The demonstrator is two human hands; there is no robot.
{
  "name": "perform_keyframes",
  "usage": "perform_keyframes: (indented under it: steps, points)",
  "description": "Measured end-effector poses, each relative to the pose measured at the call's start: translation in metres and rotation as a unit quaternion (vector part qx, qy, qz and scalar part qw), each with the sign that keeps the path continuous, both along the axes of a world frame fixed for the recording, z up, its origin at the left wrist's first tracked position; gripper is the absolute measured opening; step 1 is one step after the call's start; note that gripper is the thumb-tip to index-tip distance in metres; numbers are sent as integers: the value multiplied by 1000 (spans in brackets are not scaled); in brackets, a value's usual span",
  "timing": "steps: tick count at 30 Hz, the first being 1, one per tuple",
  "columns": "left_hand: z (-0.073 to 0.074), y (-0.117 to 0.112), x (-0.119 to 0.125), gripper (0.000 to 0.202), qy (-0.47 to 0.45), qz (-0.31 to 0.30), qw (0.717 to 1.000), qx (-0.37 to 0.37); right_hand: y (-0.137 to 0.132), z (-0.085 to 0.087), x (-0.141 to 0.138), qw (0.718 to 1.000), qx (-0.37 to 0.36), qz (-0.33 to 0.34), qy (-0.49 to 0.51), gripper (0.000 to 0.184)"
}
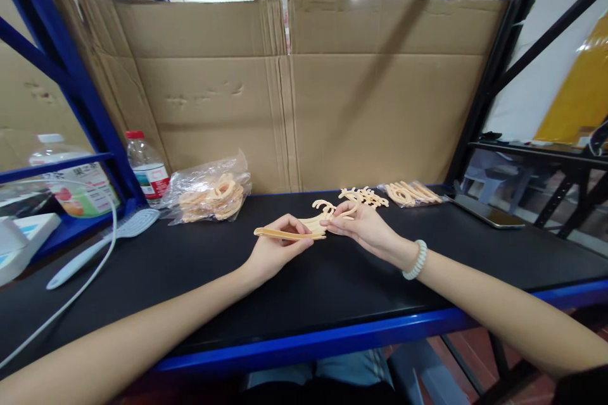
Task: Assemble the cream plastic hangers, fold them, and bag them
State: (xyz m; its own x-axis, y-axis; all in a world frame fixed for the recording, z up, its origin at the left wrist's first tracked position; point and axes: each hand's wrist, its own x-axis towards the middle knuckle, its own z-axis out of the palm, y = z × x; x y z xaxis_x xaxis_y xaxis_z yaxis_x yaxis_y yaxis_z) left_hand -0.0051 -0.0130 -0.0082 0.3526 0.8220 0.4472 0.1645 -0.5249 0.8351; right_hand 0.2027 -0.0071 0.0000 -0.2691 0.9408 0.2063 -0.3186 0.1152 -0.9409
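My left hand (pixel 277 245) pinches a long, flat, peach-coloured plastic piece (pixel 285 234) just above the black table (pixel 332 278). My right hand (pixel 363 228), with a white beaded bracelet on its wrist, grips the curled end of the same sort of peach piece (pixel 327 207), touching the left hand's piece. Behind the hands lies a small heap of curly peach pieces (pixel 363 196). A clear bag of peach rings (pixel 211 196) sits to the left, and a clear bag of straight peach strips (pixel 412 193) to the right.
A cardboard wall (pixel 294 88) closes the back of the table. A water bottle (pixel 148 168), a white brush (pixel 102 243) and a white cable (pixel 61 304) lie at the left by the blue rack post. A dark tablet (pixel 489 214) rests at the right.
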Motion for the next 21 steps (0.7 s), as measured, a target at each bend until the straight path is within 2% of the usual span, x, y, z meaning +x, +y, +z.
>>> perform_keyframes:
  steps: [3,6,11,21]
  points:
    - [1,0,-1,26,16,3,1000,2,1,-1,1,1000,-2,10,-15,32]
    - [-1,2,-1,24,25,2,1000,8,1,-2,0,998,31,24,-54,29]
    - [-4,1,-1,23,-2,-15,1000,-21,-1,-4,-3,991,55,70,-98,20]
    - [0,-3,0,23,-22,0,999,-24,-3,-1,-3,994,41,57,-88,19]
